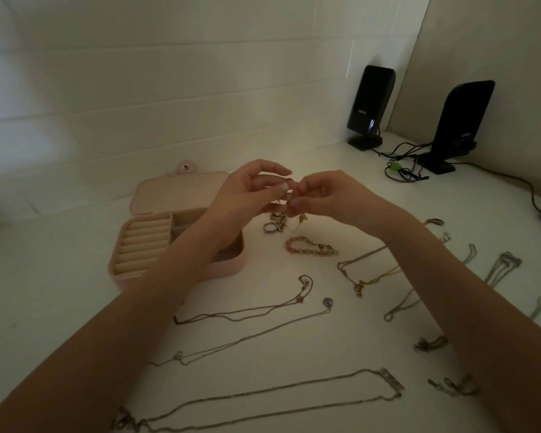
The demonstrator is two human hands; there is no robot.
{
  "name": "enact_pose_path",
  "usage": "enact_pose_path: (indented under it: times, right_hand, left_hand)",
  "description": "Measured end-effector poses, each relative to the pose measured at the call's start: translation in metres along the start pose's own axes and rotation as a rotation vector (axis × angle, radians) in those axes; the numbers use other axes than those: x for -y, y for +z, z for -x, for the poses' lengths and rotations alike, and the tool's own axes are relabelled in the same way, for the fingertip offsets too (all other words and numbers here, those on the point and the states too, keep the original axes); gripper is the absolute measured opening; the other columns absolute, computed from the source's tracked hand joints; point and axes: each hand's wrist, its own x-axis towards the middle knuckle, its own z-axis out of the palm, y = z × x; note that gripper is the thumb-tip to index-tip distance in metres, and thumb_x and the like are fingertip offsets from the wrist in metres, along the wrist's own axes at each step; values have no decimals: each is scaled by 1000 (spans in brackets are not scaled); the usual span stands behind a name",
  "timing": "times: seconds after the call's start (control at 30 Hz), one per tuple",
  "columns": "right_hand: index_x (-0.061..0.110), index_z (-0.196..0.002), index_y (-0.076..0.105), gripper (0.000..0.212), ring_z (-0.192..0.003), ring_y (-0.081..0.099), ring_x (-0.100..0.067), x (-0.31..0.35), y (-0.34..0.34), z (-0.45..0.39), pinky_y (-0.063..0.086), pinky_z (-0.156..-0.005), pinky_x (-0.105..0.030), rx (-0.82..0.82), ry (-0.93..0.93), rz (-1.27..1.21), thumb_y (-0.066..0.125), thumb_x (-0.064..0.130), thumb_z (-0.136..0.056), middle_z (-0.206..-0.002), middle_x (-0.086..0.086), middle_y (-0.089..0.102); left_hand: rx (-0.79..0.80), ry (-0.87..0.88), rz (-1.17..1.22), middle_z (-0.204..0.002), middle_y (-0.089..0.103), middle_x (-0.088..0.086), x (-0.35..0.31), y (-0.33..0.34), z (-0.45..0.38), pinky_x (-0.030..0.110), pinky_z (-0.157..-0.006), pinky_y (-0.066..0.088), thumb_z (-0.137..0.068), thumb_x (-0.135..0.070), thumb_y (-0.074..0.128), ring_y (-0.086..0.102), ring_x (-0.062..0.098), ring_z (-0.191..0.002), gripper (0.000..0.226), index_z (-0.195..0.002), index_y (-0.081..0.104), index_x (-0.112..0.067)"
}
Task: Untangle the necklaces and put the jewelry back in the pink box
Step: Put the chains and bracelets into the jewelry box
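Hands raised mid-table: left hand [256,190] and right hand [317,195] pinched on a thin red thread [291,182]. Pink box [156,245] lies open at left; necklaces [263,310] spread across front, speakers [370,104] back right.

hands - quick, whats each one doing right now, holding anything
Left hand: fingertips pinch a thin red thread, raised above the table.
Right hand: fingers curled, pinching the same thread's other side.

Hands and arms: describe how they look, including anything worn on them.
Both forearms are bare up to the frame edge, with no sleeves, watch or bracelets visible. The left hand and right hand show pale, light-coloured nails. No rings can be made out on the fingers in this dim light.
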Motion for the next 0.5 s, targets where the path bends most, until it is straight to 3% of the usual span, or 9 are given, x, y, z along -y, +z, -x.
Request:
enact_pose_path:
  times: [0.07, 0.17, 0.3, 0.4, 0.5]
  right_hand:
    - [5, -97, 68, 12, -80, 71, -19, -4, -15, 3, 57, -77, -27, -34, 78, -77, 66, 11, -86, -87, -10, 73]
    - [4, -96, 66, 13, -79, 70, -21, -11, -36, 6, 59, -75, -28, -21, 188, -52, 68, 8, -84, -86, -13, 73]
    - [8, -88, 69, 8, -75, 67, -12, -18, -36, 3, 53, -63, -17, 87, 245, 273, 71, 14, -83, -82, -4, 73]
    - [16, -92, 71, 9, -81, 58, -7, -18, -30, 0, 41, -65, -16, 33, 193, 561, 70, 18, -83, -94, 2, 68]
    - [25, -106, 69, 29, -93, 56, -7, -14, -10, -5, 41, -72, -14, -54, -2, 559, 55, 6, -90, -114, 3, 62]
  left_hand:
    - [-26, -13, -84, -76, 72, 2, 2, -2, -1, 25, -65, 56, -82, 6, 64, 68, 12, -68, 18, -91, 61, -10]
    - [-25, -21, -243, -76, 73, 3, 10, -3, -3, 27, -69, 57, -75, 5, 72, 69, 14, -69, 22, -85, 63, -13]
    - [-53, 188, -667, -82, 69, 1, 20, -2, -1, 22, -74, 52, -79, 5, 63, 65, 9, -77, 18, -83, 67, -12]
    - [-63, 173, -926, -98, 71, 6, 20, -1, 1, 27, -86, 47, -76, 12, 48, 62, 17, -93, 37, -93, 72, -10]
    - [-8, 64, -1082, -125, 62, 4, 21, -3, -1, 32, -101, 37, -79, 10, 42, 50, 21, -121, 50, -113, 68, -16]
